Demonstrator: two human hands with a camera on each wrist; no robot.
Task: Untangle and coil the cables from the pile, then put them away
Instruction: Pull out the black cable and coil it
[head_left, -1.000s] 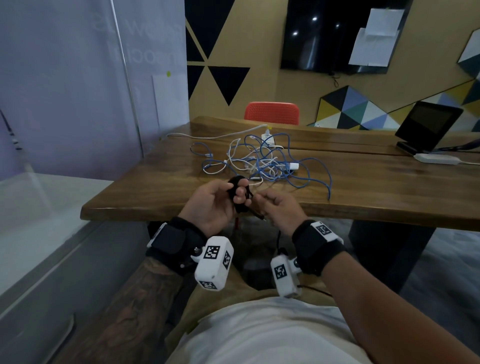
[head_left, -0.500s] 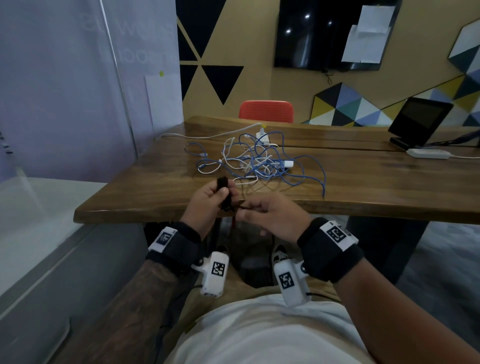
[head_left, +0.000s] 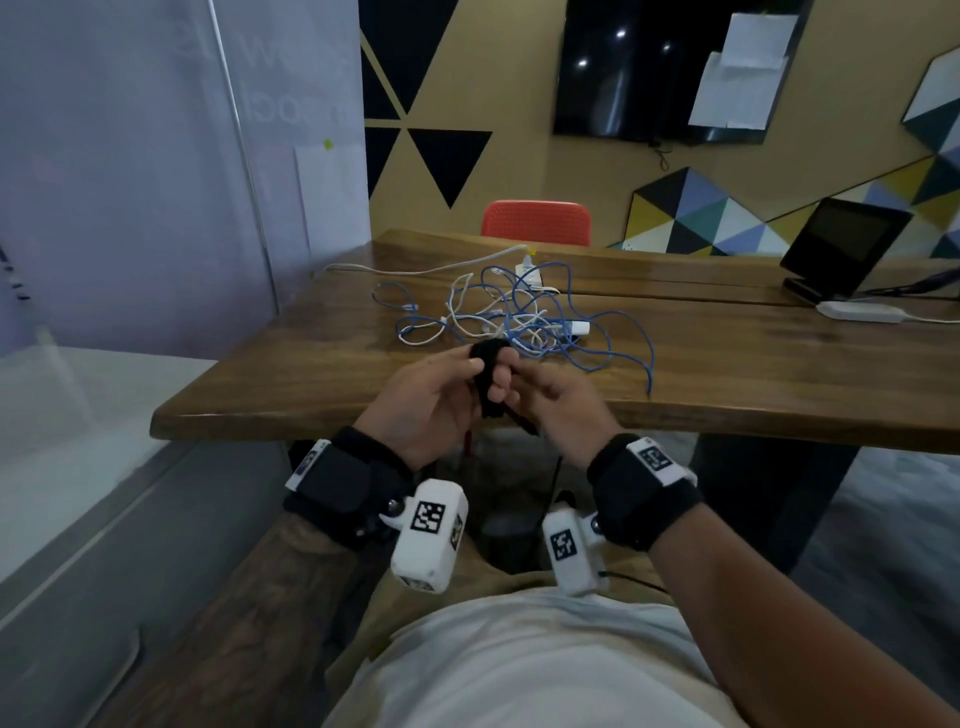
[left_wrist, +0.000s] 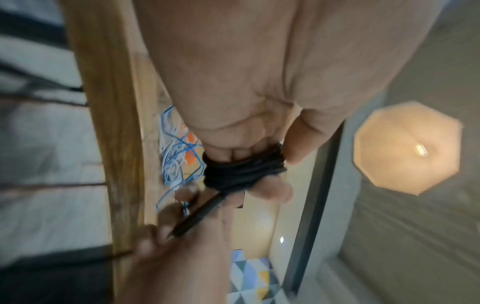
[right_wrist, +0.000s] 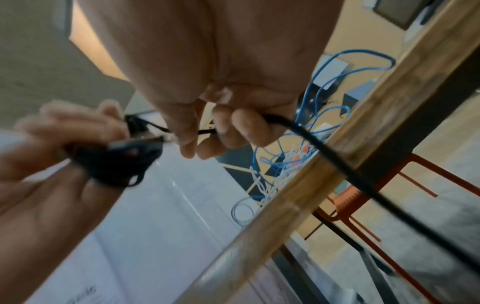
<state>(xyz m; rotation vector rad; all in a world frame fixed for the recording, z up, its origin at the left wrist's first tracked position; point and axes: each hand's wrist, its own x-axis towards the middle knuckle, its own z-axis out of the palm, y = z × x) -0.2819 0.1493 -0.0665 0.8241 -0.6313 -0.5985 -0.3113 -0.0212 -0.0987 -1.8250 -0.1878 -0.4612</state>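
Now my left hand keeps the black cable wound around its fingers so the coil stays tight, while my right hand pinches the loose end; the pile waits at 12 o'clock on the surface.

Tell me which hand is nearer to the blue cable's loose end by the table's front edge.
Right. The right hand is just left of the blue cable's loose end, while the left hand, wrapped in the black cable coil, sits farther left.
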